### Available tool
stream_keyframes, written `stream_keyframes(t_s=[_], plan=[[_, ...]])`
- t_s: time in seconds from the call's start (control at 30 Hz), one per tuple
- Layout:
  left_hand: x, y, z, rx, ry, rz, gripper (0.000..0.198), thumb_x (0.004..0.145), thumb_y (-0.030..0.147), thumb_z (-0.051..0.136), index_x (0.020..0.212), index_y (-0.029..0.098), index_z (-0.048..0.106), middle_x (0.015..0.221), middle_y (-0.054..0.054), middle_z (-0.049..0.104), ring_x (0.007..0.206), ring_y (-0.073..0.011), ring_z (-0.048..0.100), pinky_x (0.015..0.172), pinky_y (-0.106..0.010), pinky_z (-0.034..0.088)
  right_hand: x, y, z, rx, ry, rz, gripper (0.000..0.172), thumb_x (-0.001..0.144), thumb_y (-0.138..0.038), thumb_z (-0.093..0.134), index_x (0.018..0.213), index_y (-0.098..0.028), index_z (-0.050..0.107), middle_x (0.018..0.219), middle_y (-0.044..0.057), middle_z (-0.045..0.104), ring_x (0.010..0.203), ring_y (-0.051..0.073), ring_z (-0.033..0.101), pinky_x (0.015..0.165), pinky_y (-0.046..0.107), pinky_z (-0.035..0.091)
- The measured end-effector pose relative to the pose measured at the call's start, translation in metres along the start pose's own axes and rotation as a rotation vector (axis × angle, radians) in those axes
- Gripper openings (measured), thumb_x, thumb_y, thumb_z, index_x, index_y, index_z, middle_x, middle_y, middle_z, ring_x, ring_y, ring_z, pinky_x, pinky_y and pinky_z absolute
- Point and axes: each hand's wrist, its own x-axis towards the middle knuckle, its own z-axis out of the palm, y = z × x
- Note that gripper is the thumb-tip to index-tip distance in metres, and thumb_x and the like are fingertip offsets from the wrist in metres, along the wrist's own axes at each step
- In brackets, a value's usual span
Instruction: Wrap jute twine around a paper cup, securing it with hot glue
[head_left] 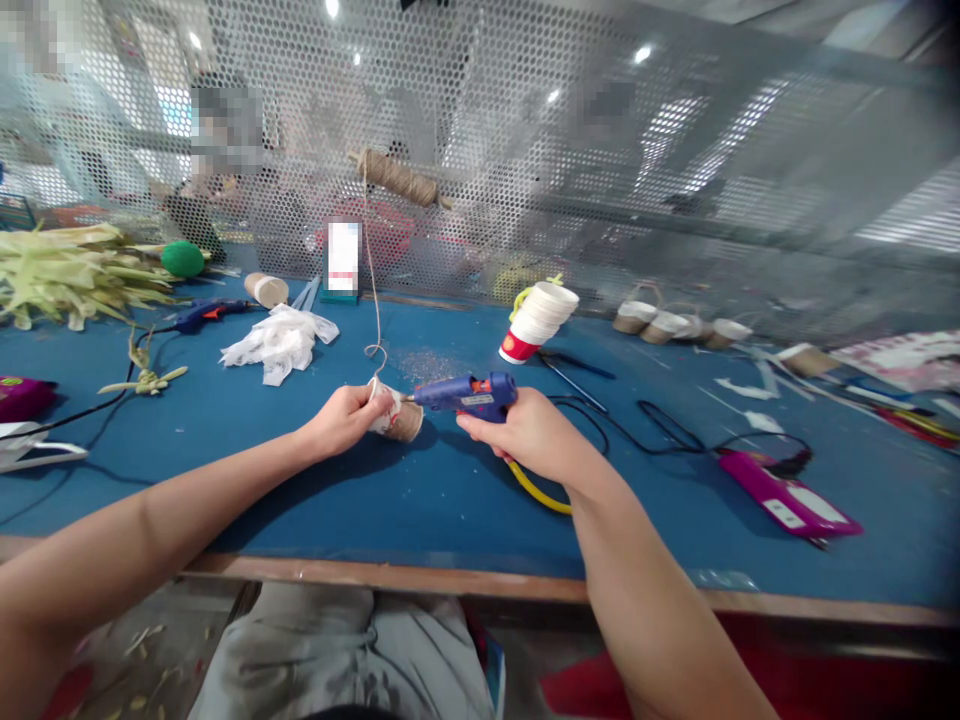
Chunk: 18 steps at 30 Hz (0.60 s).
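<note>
My left hand [346, 418] is closed around a small paper cup [401, 420] lying on its side on the blue table [420, 500], partly wrapped in brown twine. A strand of twine [373, 290] runs up from the cup to a spool [396, 178] on the mesh wall. My right hand [525, 432] grips a blue hot glue gun [469, 395], its nozzle pointing left and touching the cup. A yellow cord [536, 490] hangs below that hand.
A tilted stack of paper cups [536, 320] lies behind the gun. Several twine-wrapped cups [664, 325] stand at the back right. A purple power strip [787, 500] with black cables lies right. White fabric [279, 342], another glue gun [202, 315] and dried leaves [67, 275] sit left.
</note>
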Motion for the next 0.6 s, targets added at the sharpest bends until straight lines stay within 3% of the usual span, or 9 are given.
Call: stream_keyframes(t_s=[0.2, 0.6], plan=[[0.0007, -0.0003, -0.0005, -0.088, -0.014, -0.010, 0.050, 0.077, 0.048, 0.039, 0.090, 0.007, 0.063, 0.075, -0.006, 0.064, 0.064, -0.0146, 0.054, 0.061, -0.024, 0.041, -0.0048, -0.0019, 0.0015, 0.000, -0.028, 0.001, 0.029, 0.068, -0.037, 0.056, 0.050, -0.018, 0.043, 0.039, -0.003, 0.047, 0.036, 0.008, 0.044, 0.039, 0.021, 0.036], [-0.0003, 0.0023, -0.0010, -0.072, -0.023, -0.018, 0.047, 0.078, 0.047, 0.038, 0.085, 0.008, 0.062, 0.072, -0.004, 0.061, 0.063, -0.0130, 0.051, 0.060, -0.023, 0.040, -0.0032, -0.0025, 0.0008, -0.004, -0.015, 0.024, 0.025, 0.067, -0.036, 0.057, 0.054, -0.017, 0.046, 0.040, -0.003, 0.047, 0.036, 0.008, 0.044, 0.039, 0.020, 0.037]])
